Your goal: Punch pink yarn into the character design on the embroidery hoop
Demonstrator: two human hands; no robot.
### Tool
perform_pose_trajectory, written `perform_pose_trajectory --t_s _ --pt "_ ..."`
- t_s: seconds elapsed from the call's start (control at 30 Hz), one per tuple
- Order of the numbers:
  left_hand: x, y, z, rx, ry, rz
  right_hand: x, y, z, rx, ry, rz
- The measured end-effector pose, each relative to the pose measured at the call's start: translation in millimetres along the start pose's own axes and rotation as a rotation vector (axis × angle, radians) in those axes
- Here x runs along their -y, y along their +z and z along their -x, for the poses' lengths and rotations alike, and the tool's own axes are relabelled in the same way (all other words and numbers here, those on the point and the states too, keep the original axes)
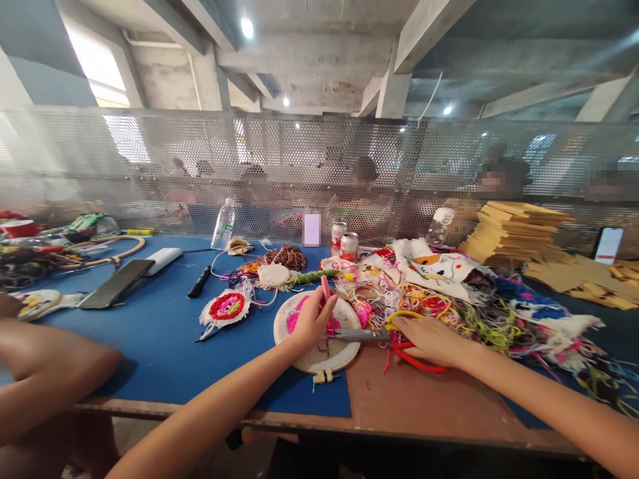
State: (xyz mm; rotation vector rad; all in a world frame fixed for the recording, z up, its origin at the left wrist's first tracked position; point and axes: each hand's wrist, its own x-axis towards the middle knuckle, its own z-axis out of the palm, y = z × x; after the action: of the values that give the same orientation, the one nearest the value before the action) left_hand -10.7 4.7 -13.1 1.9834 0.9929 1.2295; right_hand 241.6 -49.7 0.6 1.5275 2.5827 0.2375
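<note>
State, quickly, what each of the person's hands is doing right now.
Left hand: closed on a pink tool, resting on the embroidery hoop.
Right hand: closed on the red-handled scissors.

Matt white cloth in wooden hoop (319, 356); steel-bladed, red-plastic-handled scissors (379, 338); tangled yarn (449, 303).

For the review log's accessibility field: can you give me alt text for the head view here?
The left hand steadies an embroidery hoop on a blue table and holds a pink tool, while the right hand works red-handled scissors at the fabric. Tangled coloured yarn lies to the right.
</note>
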Motion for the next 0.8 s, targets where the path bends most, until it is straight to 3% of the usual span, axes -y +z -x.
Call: perform_pose_trajectory --t_s 0.53,0.67,0.8 --pt "-0.8 -0.2 0.3 -0.014 -0.004 0.005 1.8 -6.1 -12.2 0.066 0.016 0.042" --pt "1.0 -1.7 -5.5 -0.079 -0.061 0.159 0.1 -9.8 -8.3 0.053 0.016 0.072" --pt "9.3 -7.1 -14.4 -0.227 -0.236 0.451 -10.5 -14.0 2.6 0.058 0.031 0.021"
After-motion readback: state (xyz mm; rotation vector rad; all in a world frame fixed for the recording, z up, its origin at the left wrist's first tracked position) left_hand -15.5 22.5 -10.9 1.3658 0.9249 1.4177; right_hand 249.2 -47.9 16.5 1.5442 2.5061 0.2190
